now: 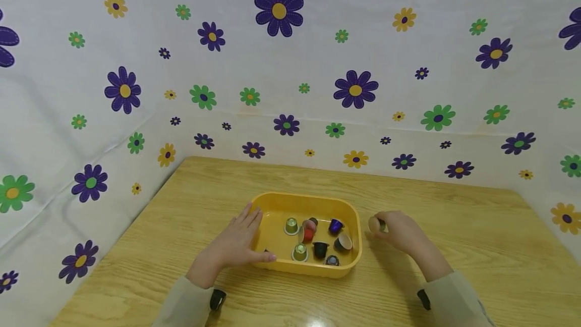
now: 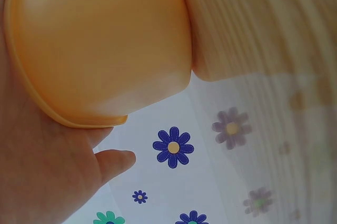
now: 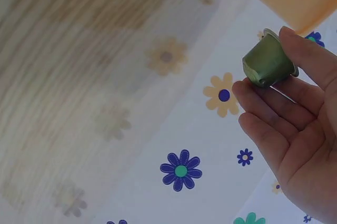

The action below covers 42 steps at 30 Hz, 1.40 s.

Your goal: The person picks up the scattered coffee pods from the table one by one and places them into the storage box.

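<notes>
My right hand [image 1: 401, 232] pinches a green coffee capsule [image 3: 268, 60] between thumb and fingers, just right of a yellow plastic tray [image 1: 313, 268]. The capsule's pale lid faces the tray in the head view. At the tray's left end rests my left hand [image 1: 231, 246], its fingers spread straight over the rim and the thumb along the front edge. Inside the tray lie several coffee capsules: light green ones [image 1: 299, 252], a red one [image 1: 308, 235], a purple one [image 1: 336, 226], black ones [image 1: 320, 250] and a grey one [image 1: 332, 260]. A dark item beside the left thumb is mostly hidden.
The tray stands on a wood-grain table [image 1: 218, 180]. A white flower-print cloth [image 1: 308, 64] hangs behind the table and along its sides. Dark wrist-camera parts [image 1: 217, 299] show at both sleeves.
</notes>
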Tool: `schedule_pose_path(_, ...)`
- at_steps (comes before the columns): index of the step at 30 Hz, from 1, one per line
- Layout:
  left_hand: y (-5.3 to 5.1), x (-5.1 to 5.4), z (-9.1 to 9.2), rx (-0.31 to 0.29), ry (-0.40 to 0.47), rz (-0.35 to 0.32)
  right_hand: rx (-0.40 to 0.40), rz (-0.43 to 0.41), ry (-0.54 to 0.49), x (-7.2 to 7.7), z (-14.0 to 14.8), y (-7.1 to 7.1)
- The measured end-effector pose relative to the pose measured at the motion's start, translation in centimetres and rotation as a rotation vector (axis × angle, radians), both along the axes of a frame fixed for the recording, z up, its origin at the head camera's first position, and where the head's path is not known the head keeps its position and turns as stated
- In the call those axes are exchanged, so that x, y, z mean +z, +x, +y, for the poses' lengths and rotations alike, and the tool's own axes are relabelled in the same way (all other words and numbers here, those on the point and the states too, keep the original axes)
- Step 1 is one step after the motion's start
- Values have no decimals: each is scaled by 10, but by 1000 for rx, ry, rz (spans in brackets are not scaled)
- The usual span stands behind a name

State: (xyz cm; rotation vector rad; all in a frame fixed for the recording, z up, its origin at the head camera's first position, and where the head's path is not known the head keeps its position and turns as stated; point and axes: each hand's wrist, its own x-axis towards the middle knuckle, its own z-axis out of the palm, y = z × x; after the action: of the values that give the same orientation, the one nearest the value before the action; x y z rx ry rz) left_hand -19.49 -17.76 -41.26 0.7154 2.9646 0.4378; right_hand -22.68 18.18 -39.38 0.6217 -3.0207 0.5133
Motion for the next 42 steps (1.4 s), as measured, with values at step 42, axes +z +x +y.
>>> schedule_pose_path(42,0,0,0,5,5,-3,107,114,-248,13,-66,16)
